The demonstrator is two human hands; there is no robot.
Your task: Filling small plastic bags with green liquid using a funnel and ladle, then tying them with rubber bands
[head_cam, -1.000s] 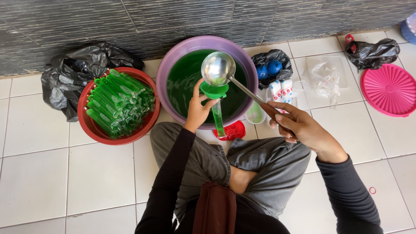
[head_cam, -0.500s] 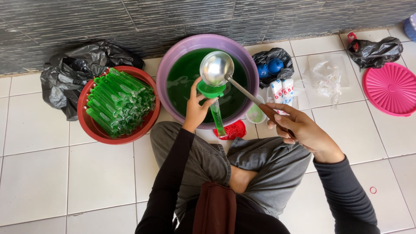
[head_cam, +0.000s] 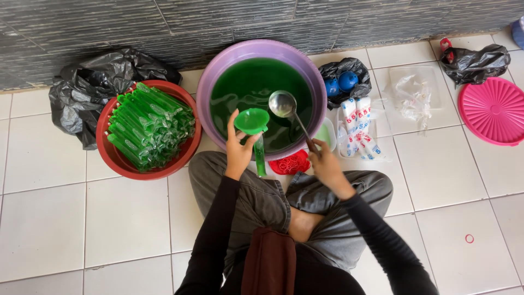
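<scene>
I sit cross-legged on a tiled floor. My left hand point(head_cam: 239, 152) holds a green funnel point(head_cam: 251, 121) with a thin plastic tube of green liquid point(head_cam: 260, 157) hanging under it, at the near rim of a purple basin point(head_cam: 215, 76) full of green liquid. My right hand point(head_cam: 326, 164) grips the handle of a metal ladle point(head_cam: 282, 103), whose bowl hovers low over the liquid just right of the funnel.
A red basin point(head_cam: 112, 158) at the left holds several filled green tubes, with a black plastic bag point(head_cam: 82, 93) behind it. Red rubber bands point(head_cam: 290, 163) lie by my knee. To the right are packs of plastic bags point(head_cam: 360, 131), another black bag point(head_cam: 474, 61) and a pink lid point(head_cam: 494, 111).
The ladle has come off the top of the funnel and dropped down toward the liquid. My right hand has drawn in closer to my knee. The funnel stays put.
</scene>
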